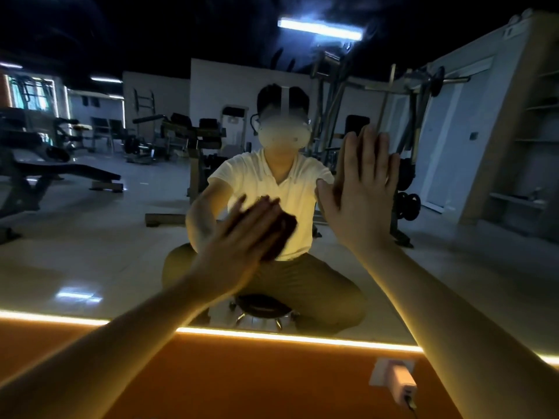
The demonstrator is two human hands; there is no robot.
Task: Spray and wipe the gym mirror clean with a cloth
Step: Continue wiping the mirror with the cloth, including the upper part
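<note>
Currently mid-wipe: left hand [242,237] flat, fingers straight, pressing dark cloth [286,225] onto mirror [90,237] at frame centre. Right hand [363,189] spread flat, empty, braced centre-right. Next, probably: sweep cloth sideways with even pressure.

The left hand [242,237] is smeared with blur and covers most of the dark cloth [286,229]. Only the cloth's right edge peeks out, so its shape can't be read. Both forearms [106,358] run out at the lower corners. The white charger [403,384] shows, but its cable [411,406] is cut off at the bottom edge. The mirror [90,252] runs past the frame at top and sides.
</note>
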